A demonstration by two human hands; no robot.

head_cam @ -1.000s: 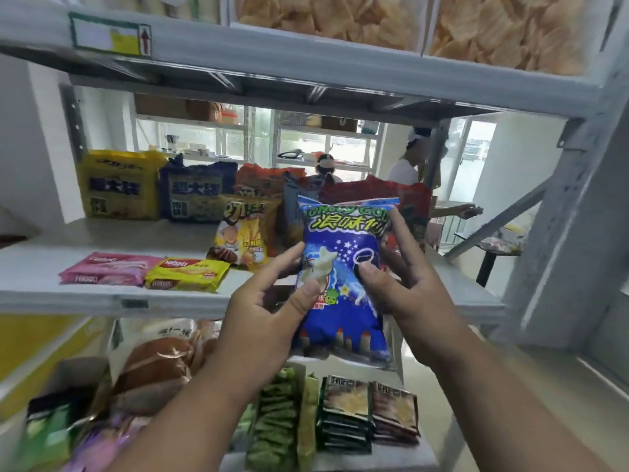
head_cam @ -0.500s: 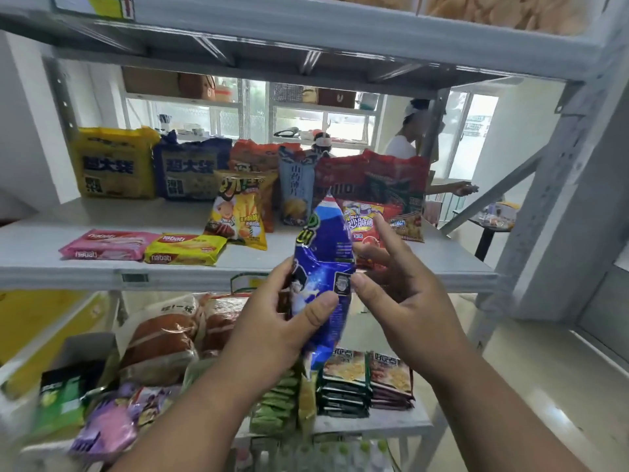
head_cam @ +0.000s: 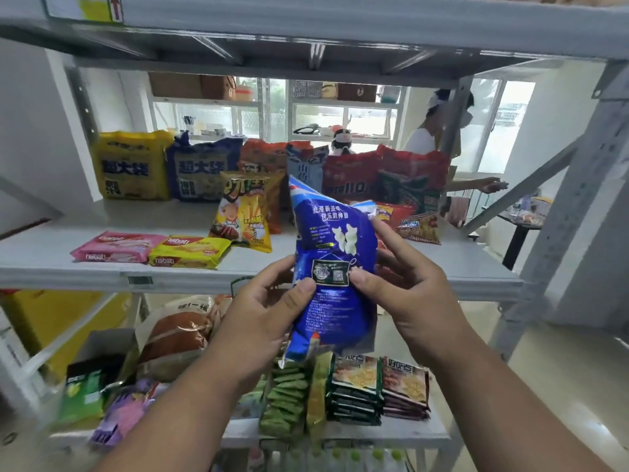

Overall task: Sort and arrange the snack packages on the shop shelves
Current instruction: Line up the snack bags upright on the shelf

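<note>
Glossy plastic bag (head_cam: 335, 267) — matt metal shelf (head_cam: 476, 267)

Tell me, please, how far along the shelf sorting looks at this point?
Partly done. On the middle shelf, large bags stand in a back row, with the pink wafer pack and yellow wafer pack flat at the front. In hand: the left hand and right hand both grip the blue snack bag, not yet shelved. Left: placing it, and the jumbled packets on the lower shelf.

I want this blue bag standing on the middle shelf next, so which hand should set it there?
Probably the right hand. Both hands pinch the blue bag, but the bare stretch of the middle shelf lies on the right side, while the left hand sits lower, below the shelf edge.
</note>
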